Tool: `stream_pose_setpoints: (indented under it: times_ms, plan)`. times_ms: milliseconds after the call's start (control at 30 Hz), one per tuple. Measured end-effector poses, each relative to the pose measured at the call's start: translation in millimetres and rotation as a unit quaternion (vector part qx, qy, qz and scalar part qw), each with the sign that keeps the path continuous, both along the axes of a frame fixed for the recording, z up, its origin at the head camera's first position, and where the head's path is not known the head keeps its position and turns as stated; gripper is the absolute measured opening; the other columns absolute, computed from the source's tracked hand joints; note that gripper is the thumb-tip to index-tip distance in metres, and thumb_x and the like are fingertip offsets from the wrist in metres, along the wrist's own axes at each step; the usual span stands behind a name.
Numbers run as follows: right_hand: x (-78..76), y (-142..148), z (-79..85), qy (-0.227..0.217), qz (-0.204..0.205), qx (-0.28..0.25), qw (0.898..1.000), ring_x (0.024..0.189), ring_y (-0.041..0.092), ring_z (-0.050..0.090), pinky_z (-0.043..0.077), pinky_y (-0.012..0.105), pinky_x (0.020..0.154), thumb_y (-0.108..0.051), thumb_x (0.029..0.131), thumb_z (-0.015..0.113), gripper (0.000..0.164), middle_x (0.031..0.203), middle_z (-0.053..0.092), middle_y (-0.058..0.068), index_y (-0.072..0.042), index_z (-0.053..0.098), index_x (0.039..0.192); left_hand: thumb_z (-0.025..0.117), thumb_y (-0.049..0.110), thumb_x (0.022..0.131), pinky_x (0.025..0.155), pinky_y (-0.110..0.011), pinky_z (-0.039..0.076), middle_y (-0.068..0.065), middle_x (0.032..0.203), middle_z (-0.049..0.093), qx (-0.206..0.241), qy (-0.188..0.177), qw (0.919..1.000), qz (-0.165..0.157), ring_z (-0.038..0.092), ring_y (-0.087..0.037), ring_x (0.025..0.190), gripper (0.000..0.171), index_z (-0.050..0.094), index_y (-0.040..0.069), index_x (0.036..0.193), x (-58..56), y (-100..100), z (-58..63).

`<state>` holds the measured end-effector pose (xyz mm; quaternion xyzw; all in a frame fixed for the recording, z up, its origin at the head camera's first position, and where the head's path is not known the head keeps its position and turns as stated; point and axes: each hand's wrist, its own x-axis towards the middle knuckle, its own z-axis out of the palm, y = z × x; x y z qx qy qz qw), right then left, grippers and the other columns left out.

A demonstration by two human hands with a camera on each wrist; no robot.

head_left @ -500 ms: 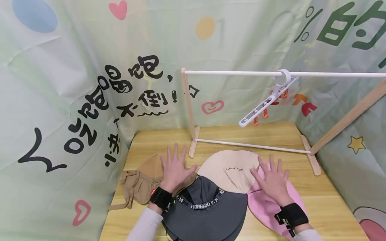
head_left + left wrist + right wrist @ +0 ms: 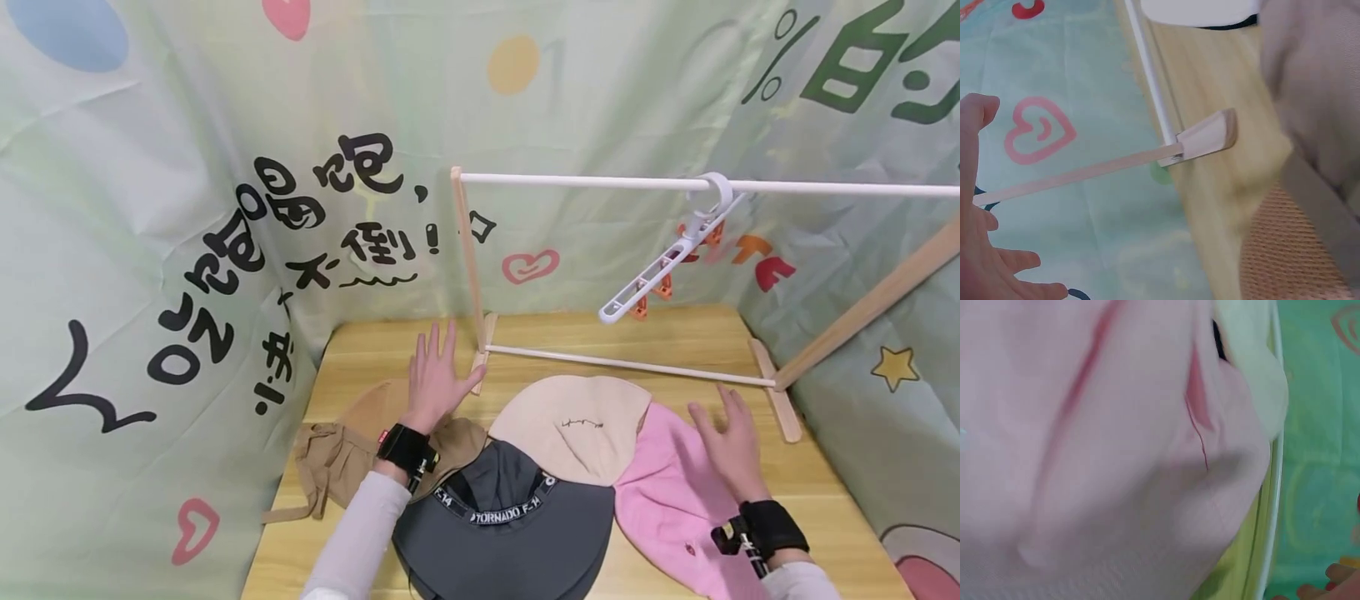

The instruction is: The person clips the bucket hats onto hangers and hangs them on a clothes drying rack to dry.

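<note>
Left hand: (image 2: 437,387) fingers extended, nothing held; seen over the brown hat (image 2: 341,467) (contact cannot be told).
Right hand: (image 2: 731,446) fingers loosely extended, nothing gripped; held by the outer edge of the pink hat (image 2: 663,492).
Pink hat: laid on the table (image 2: 817,492), just left of the right hand, the nearer one; long axis slanted from the cream hat (image 2: 573,412) toward the right forearm.
Dark hat: (image 2: 517,550) set between the forearms, brim toward the wearer.
Hanger: (image 2: 660,265) hung on the white rod (image 2: 570,181), beyond the hats, tilted, orange clips below.
</note>
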<state>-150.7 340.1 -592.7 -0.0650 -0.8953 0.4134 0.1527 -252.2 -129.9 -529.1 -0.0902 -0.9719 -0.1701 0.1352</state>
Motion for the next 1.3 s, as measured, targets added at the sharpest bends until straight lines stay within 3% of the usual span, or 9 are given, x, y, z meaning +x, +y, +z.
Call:
stream_pose_setpoints:
  times_ms: [133,233,400,633,733,933,1167,1300]
  plan:
    - [0.4,18.1,4.1,-0.023,-0.044,-0.041,0.998,0.143,0.045,0.015,0.016,0.067,0.11,-0.036,0.101,0.054,0.074,0.159,0.017,0.027,-0.008,0.017,0.158,0.056,0.069,0.087,0.105,-0.063,0.033,-0.018,0.16,0.022,0.053,-0.014,0.9985,-0.003,0.021,-0.044,0.142,0.098,0.014,0.021,0.16,-15.5,1.8,2.9]
    - [-3.7,26.0,8.2,0.009,-0.115,-0.072,0.991,0.141,0.038,0.028,0.027,0.059,0.11,-0.031,0.096,0.064,0.074,0.156,0.031,0.022,-0.01,0.027,0.157,0.058,0.066,0.089,0.107,-0.06,0.033,-0.019,0.159,0.024,0.12,-0.032,0.9923,0.002,0.026,-0.039,0.141,0.095,0.017,0.018,0.159,-26.7,2.0,5.3]
    - [-13.0,40.5,16.9,0.057,-0.221,-0.127,0.965,0.134,0.021,0.043,0.036,0.037,0.111,-0.025,0.087,0.075,0.072,0.148,0.046,0.014,-0.014,0.042,0.15,0.059,0.07,0.086,0.111,-0.053,0.031,-0.013,0.159,0.029,0.217,-0.058,0.974,0.025,0.032,-0.031,0.14,0.1,0.019,0.015,0.159,-41.0,3.2,12.7]
    - [-23.9,60.9,36.9,0.027,-0.275,-0.131,0.952,0.131,0.017,0.043,0.035,0.034,0.111,-0.034,0.085,0.075,0.071,0.146,0.047,0.01,-0.017,0.045,0.147,0.072,0.06,0.082,0.108,-0.047,0.038,-0.01,0.15,0.044,0.321,-0.054,0.9446,0.039,0.042,-0.025,0.133,0.097,0.03,0.012,0.154,-57.0,9.2,22.9]
    - [-30.6,70.8,48.9,0.004,-0.288,-0.133,0.948,0.133,0.016,0.041,0.033,0.031,0.112,-0.04,0.085,0.074,0.076,0.149,0.044,0.008,-0.018,0.04,0.15,0.073,0.059,0.081,0.107,-0.043,0.04,-0.012,0.147,0.048,0.33,-0.036,0.9426,0.036,0.046,-0.024,0.131,0.094,0.034,0.01,0.151,-65.5,13.1,29.1]
    - [-44.1,86.9,73.9,-0.003,-0.301,-0.168,0.939,0.136,0.011,0.036,0.029,0.029,0.114,-0.042,0.086,0.073,0.081,0.153,0.038,0.003,-0.022,0.033,0.153,0.075,0.055,0.081,0.104,-0.039,0.042,-0.011,0.139,0.057,0.304,0.01,0.9519,0.034,0.052,-0.022,0.125,0.085,0.044,0.007,0.145,-81.4,19.4,38.6]
    - [-62.9,98.5,85.9,0.004,-0.324,-0.217,0.921,0.132,0.008,0.039,0.029,0.025,0.113,-0.036,0.083,0.077,0.076,0.143,0.045,-0.007,-0.023,0.041,0.149,0.076,0.049,0.083,0.103,-0.036,0.043,-0.01,0.135,0.06,0.308,0.017,0.9503,0.041,0.055,-0.02,0.122,0.077,0.049,0.006,0.141,-91.7,22.7,38.3]
    - [-72.1,101.3,92.1,0.026,-0.339,-0.239,0.91,0.118,0.004,0.048,0.033,0.021,0.108,-0.032,0.082,0.079,0.071,0.133,0.051,-0.012,-0.022,0.046,0.144,0.075,0.049,0.084,0.101,-0.036,0.045,-0.01,0.13,0.063,0.314,0.03,0.9482,0.032,0.058,-0.019,0.117,0.074,0.052,0.005,0.138,-97.1,26.2,42.5]
